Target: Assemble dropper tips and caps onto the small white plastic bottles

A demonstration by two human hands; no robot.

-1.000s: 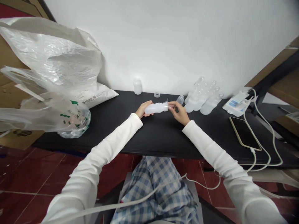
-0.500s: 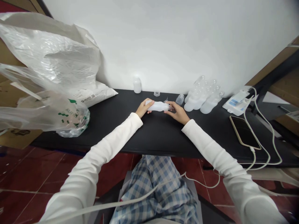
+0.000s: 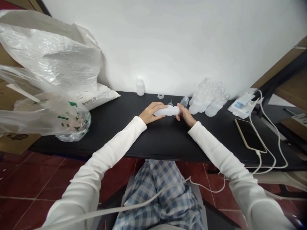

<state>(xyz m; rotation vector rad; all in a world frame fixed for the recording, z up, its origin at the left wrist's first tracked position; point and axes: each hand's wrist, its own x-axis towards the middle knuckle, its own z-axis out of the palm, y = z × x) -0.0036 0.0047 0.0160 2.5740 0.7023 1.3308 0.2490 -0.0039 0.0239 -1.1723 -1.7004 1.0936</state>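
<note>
Reaching forward over the black table (image 3: 112,129), both white-sleeved arms (image 3: 105,150) angle inward: the left hand (image 3: 151,113) curls closed around a frosted plastic bottle (image 3: 166,111) held sideways, and the right hand (image 3: 186,115) grips its narrower end.

On the black tabletop (image 3: 168,143), a crumpled plastic carrier bag (image 3: 48,57) slumps at the left end, frosted plastic bottles (image 3: 206,103) crowd the back edge, and a smartphone (image 3: 249,135) lies near the right end with a white cable (image 3: 271,150) attached.

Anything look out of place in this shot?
A white cable hangs off the black desk and lies loose across the person's checked clothing, which looks out of place.
</note>
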